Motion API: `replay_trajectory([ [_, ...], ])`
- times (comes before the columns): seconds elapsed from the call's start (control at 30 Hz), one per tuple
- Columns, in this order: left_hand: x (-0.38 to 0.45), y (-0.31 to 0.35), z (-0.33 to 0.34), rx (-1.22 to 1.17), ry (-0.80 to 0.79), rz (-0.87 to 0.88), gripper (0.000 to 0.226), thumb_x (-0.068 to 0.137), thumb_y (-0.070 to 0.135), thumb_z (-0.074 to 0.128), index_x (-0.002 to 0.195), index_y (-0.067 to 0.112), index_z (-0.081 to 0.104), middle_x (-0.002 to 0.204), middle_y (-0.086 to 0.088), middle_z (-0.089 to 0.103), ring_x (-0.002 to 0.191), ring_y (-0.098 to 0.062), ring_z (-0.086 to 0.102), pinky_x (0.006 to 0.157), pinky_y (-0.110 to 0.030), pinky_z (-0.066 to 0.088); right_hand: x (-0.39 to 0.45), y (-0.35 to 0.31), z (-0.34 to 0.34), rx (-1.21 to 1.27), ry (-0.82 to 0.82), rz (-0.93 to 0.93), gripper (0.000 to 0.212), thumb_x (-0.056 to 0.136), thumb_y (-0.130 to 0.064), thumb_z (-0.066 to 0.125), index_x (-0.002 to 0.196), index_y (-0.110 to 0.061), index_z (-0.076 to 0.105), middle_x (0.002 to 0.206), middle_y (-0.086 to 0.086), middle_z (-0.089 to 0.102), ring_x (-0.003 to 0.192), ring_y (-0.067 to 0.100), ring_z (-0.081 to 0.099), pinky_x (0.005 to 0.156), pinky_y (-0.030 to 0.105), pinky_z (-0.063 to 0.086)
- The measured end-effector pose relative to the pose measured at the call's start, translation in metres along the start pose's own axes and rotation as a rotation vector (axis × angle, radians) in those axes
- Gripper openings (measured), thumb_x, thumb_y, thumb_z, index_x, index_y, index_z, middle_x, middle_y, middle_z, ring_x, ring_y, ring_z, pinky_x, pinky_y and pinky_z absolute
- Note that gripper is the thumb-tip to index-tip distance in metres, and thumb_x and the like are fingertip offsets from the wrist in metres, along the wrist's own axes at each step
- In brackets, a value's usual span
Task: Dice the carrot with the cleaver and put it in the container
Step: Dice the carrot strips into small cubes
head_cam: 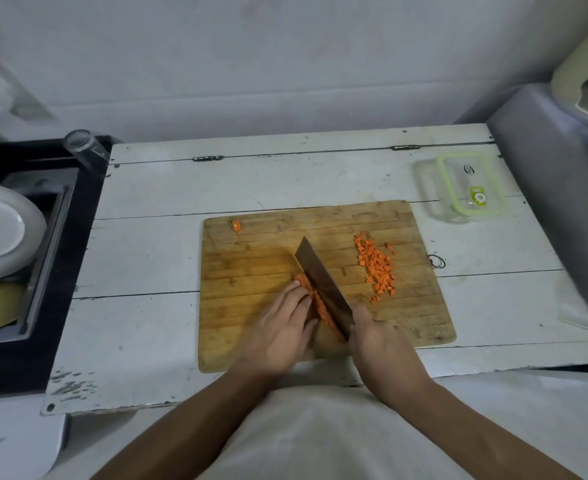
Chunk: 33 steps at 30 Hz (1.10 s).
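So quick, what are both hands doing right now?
Left hand: fingers straight, pressing the carrot strips down on the board.
Right hand: gripping the cleaver handle, blade against the carrot.

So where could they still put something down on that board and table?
The cutting board's far strip and left half are bare, bar one carrot end. The table lies open between board and sink. Crowded: the diced carrot pile, and both hands around the cleaver.
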<state>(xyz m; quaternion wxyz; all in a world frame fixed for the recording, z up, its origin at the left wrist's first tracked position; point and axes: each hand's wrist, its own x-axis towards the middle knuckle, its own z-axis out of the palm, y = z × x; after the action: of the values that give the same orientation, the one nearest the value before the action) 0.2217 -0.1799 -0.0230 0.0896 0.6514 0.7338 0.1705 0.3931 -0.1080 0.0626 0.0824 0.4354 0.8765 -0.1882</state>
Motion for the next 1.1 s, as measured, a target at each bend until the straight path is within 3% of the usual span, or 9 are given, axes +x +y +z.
replay_trajectory([
  [0.13,-0.005,0.000,-0.011,0.002,-0.180,-0.010,0.067,0.103,0.053,0.031,0.155,0.011,0.039,0.166,-0.002,0.026,0.157,-0.014,0.008,0.127,-0.037,0.017,0.002,0.000,-0.002,0.016,-0.009,-0.022,0.007,0.104,-0.016,0.041,0.106,-0.021,0.036,0.084,0.006,0.067,0.071,0.030,0.062,0.059,0.033,0.033],
  [0.23,-0.002,-0.008,-0.019,0.041,-0.348,0.032,0.069,0.101,0.059,0.031,0.161,0.024,0.025,0.171,-0.001,0.007,0.157,-0.015,-0.009,0.126,-0.038,0.008,0.004,-0.001,-0.002,0.014,-0.022,-0.026,0.007,0.104,-0.017,0.040,0.111,-0.019,0.039,0.082,0.006,0.066,0.072,0.031,0.062,0.059,0.034,0.032],
  [0.33,0.001,-0.018,-0.021,0.163,-0.385,0.120,0.067,0.102,0.061,0.027,0.161,0.029,0.024,0.171,-0.007,0.009,0.158,-0.021,-0.008,0.128,-0.045,0.014,0.003,0.003,-0.004,0.039,-0.007,-0.001,0.007,0.102,-0.016,0.041,0.107,-0.019,0.037,0.075,0.004,0.060,0.064,0.031,0.052,0.057,0.037,0.034],
  [0.5,0.002,-0.015,-0.023,0.221,-0.413,0.127,0.067,0.103,0.062,0.022,0.162,0.030,0.018,0.172,-0.008,0.004,0.157,-0.021,-0.014,0.121,-0.039,-0.006,-0.013,0.007,-0.007,0.057,0.041,0.000,0.017,0.098,-0.010,0.045,0.109,-0.020,0.038,0.071,0.004,0.065,0.062,0.033,0.060,0.061,0.043,0.048],
  [0.67,0.001,-0.017,-0.021,0.217,-0.437,0.126,0.068,0.102,0.062,0.021,0.161,0.029,0.021,0.171,-0.009,0.006,0.157,-0.023,-0.014,0.128,-0.046,0.006,-0.013,0.005,-0.002,-0.090,0.036,-0.033,0.033,0.085,-0.005,0.063,0.111,-0.017,0.046,0.062,0.002,0.063,0.050,0.029,0.060,0.049,0.034,0.035],
  [0.8,0.002,-0.016,-0.021,0.211,-0.438,0.125,0.067,0.103,0.063,0.022,0.161,0.030,0.020,0.171,-0.008,0.003,0.156,-0.021,-0.016,0.125,-0.043,-0.001,-0.012,0.004,-0.001,-0.091,0.029,-0.073,0.039,0.088,-0.007,0.059,0.118,-0.020,0.038,0.067,0.001,0.066,0.055,0.029,0.063,0.050,0.035,0.040],
  [0.93,0.002,-0.018,-0.020,0.191,-0.444,0.118,0.067,0.103,0.063,0.022,0.161,0.030,0.019,0.172,-0.007,0.000,0.156,-0.020,-0.018,0.127,-0.045,0.002,-0.013,0.002,-0.005,-0.111,0.040,-0.107,0.052,0.086,-0.006,0.061,0.135,-0.014,0.043,0.064,0.001,0.066,0.051,0.027,0.062,0.048,0.032,0.034],
  [1.03,0.003,-0.020,-0.019,0.175,-0.444,0.120,0.068,0.102,0.063,0.022,0.161,0.029,0.022,0.172,-0.008,0.001,0.156,-0.021,-0.017,0.128,-0.047,0.007,-0.010,-0.006,-0.017,-0.106,-0.016,-0.085,0.070,0.094,-0.009,0.045,0.156,-0.014,0.013,0.080,0.001,0.069,0.064,0.025,0.063,0.058,0.034,0.036],
  [1.1,0.003,-0.021,-0.018,0.162,-0.433,0.117,0.068,0.102,0.064,0.021,0.161,0.030,0.023,0.172,-0.008,0.002,0.157,-0.021,-0.016,0.128,-0.049,0.010,-0.008,-0.014,-0.025,-0.129,-0.044,-0.076,0.087,0.095,-0.007,0.041,0.157,-0.017,-0.018,0.073,-0.002,0.058,0.056,0.018,0.050,0.054,0.031,0.033],
])
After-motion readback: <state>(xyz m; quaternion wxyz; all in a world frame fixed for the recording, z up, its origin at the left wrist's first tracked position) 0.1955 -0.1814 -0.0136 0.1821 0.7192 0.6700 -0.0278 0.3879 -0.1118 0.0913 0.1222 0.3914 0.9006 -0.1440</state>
